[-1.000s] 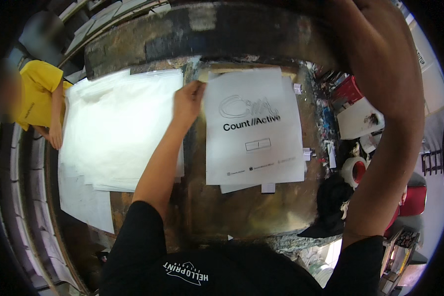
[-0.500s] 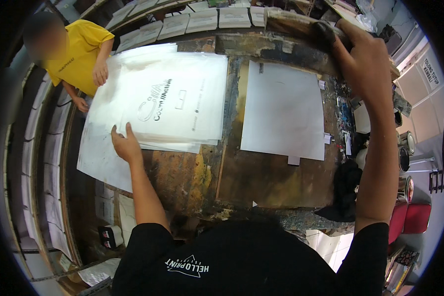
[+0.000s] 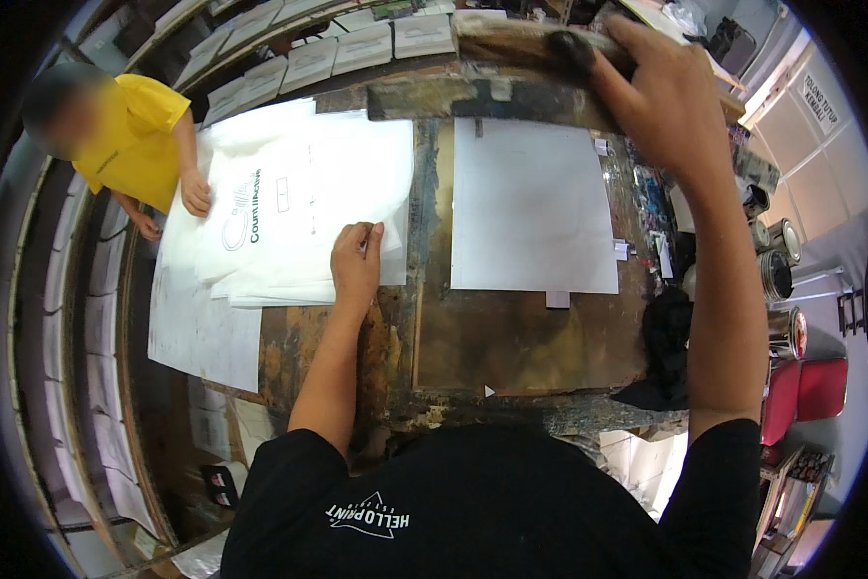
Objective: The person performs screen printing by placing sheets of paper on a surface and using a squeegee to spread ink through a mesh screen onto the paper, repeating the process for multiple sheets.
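Note:
My right hand point(image 3: 671, 101) is raised at the far side of the workbench, wrapped round the edge of a paint-stained wooden frame point(image 3: 511, 46) that is tilted up. A dark patch sits by its thumb. My left hand point(image 3: 359, 265) is closed at the near right corner of a stack of thin white printed sheets point(image 3: 289, 241), pinching the top one, whose corner is lifted. Dark lettering and a small outlined box show on that sheet. To the right lies a blank white sheet point(image 3: 535, 212) on a brown board point(image 3: 511, 352), with small white tabs at its edges.
A person in a yellow shirt point(image 3: 149, 125) stands at the far left, one hand on the stack. Black cloth point(image 3: 668, 338) lies at the board's right, beside several paint cans point(image 3: 774, 275). Racks with white sheets point(image 3: 364, 48) stand behind and left. A red chair point(image 3: 811, 396) is at right.
My left hand has moved right along the stack to its near right corner and closed on the top sheet, which now bends. The right hand still holds the raised frame.

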Demonstrator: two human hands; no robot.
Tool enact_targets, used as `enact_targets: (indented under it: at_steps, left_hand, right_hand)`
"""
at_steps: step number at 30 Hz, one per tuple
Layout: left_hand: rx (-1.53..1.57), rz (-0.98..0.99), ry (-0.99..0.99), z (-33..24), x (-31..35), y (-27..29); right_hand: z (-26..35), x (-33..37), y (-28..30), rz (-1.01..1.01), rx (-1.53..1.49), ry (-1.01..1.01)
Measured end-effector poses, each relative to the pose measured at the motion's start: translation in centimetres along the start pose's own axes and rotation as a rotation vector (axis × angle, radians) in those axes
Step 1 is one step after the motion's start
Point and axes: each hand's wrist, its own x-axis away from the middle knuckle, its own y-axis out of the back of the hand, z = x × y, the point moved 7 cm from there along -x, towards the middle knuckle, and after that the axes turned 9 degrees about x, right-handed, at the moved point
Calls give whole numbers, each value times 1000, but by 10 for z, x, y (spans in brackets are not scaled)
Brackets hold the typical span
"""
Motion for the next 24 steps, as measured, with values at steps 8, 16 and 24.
enact_targets:
  at_steps: [8,16,24]
  left_hand:
    - [185,-4,299,-2,6,-4]
    - [-201,748,-321,-118,71,-123]
    - [12,830,-501,-199,81,-215]
  right_hand:
    - [-6,-35,-17,274,-216,-128]
    - [5,-35,4,151,-43,-52]
    - [5,-31,-9,247,-102,-61]
